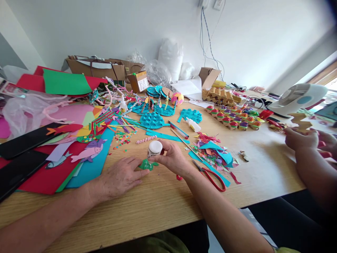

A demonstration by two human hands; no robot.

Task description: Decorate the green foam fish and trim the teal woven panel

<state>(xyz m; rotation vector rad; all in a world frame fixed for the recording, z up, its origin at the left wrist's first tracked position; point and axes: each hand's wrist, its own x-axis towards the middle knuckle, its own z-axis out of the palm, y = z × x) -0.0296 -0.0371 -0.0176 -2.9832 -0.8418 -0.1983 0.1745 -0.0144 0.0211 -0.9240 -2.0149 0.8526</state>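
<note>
In my right hand is a small white glue bottle, turned with its round base up. Thumb and fingers close around its side, and its nozzle end is hidden. Directly below it lies a green paper fish with whitish marks on it. My left hand rests palm down on the table, its thumb and index finger holding the fish's left edge. A pink twisted strip lies just behind the bottle. Red-handled scissors lie right of my right wrist.
Paper scraps, pens and turquoise egg-carton pieces lie ahead. Coloured sheets with paper fish spread at left. A painted egg carton stands at right, near another person's hands holding a carton piece.
</note>
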